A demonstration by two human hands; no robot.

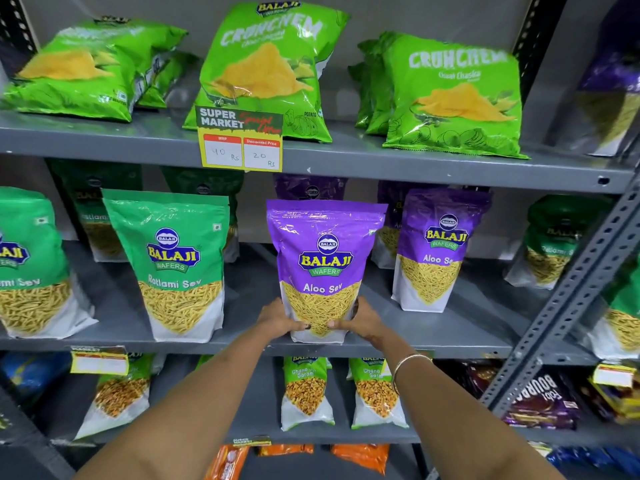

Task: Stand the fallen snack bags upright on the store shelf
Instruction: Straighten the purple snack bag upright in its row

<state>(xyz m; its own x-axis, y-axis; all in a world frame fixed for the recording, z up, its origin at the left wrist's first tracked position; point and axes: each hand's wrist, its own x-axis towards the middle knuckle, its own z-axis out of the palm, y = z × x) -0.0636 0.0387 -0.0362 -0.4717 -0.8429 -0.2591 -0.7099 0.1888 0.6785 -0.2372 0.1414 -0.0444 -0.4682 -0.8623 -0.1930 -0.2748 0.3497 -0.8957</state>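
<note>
Both hands, left (pixel 278 318) and right (pixel 363 320), clasp upright purple Aloo Sev bag (pixel 323 258) on middle shelf (pixel 433 346).

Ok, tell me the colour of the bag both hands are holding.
Purple on top, white at the base, with a window of yellow sev: the Aloo Sev bag, clearest in the head view.

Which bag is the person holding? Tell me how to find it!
Find the yellow price tag hanging off the top grey shelf, then drop to the middle shelf below. The purple Aloo Sev bag stands at the front edge. Unlike the other purple bag to its right, both hands, left and right, grip its bottom.
</note>
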